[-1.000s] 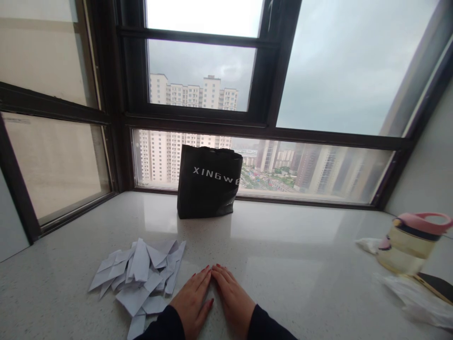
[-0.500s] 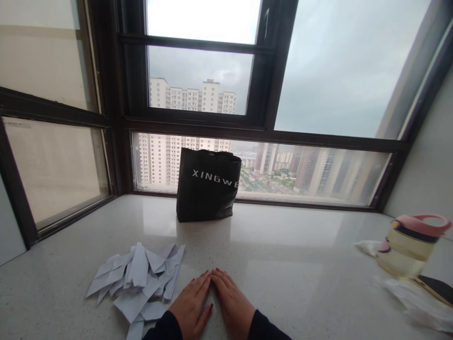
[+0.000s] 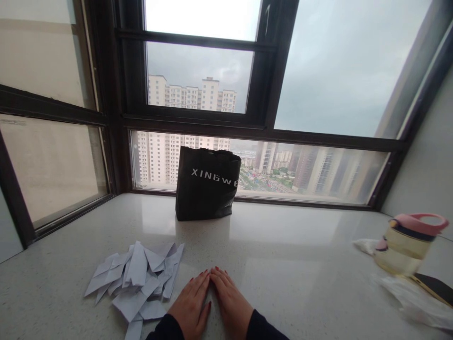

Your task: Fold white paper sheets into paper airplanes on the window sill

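Observation:
My left hand (image 3: 190, 304) lies flat on the white speckled sill (image 3: 300, 293), its thumb a little apart from the fingers. Beside it my right hand (image 3: 230, 302) also rests flat, and the fingertips of both hands meet near the bottom centre. Neither hand holds anything. Just left of my left hand is a loose pile of folded white papers (image 3: 136, 278). Beyond the hands a black bag (image 3: 207, 193) with white lettering stands upright near the window.
At the right stand a clear bottle (image 3: 403, 250) with a pink lid, a dark phone (image 3: 433, 287) and crumpled clear plastic (image 3: 414, 300). Dark window frames (image 3: 198, 123) border the sill at the back and left.

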The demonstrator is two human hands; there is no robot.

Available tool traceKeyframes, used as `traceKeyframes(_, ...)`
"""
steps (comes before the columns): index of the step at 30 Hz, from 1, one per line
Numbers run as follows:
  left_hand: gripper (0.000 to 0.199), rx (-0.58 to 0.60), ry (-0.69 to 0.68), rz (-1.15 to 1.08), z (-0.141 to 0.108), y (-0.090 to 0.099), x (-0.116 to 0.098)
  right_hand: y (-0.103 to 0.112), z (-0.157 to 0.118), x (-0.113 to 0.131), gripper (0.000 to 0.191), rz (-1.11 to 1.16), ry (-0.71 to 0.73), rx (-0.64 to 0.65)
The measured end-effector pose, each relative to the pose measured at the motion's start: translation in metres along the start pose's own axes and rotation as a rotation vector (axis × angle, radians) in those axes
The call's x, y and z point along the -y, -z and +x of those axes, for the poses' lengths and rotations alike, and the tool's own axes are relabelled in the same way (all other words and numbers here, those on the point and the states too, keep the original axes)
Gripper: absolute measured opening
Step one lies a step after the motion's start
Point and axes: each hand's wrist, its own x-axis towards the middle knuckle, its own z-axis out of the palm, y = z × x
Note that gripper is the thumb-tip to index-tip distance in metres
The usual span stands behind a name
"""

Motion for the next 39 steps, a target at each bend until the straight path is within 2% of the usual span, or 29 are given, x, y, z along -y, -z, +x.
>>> traceKeyframes(6,0.056,-0.013,0.046,0.059,-0.002,-0.007,-0.003,-0.004,0.0,-0.003,0.052,-0.011,0.002,0.016)
traceKeyframes(12,0.055,-0.012,0.059,0.076,-0.004,-0.008,-0.005,-0.01,-0.001,-0.008,0.052,0.052,0.015,-0.038)
traceKeyframes(21,0.058,0.012,0.056,0.046,-0.003,-0.011,-0.004,-0.006,-0.001,-0.008,0.044,0.083,0.032,-0.032)
traceKeyframes(31,0.056,-0.005,0.036,0.009,-0.004,-0.017,-0.001,-0.012,-0.001,-0.014,0.043,0.109,0.049,-0.088)
traceKeyframes(39,0.064,0.075,-0.003,0.052,0.002,0.011,-0.004,-0.002,0.002,-0.009,0.048,0.076,0.044,0.029)
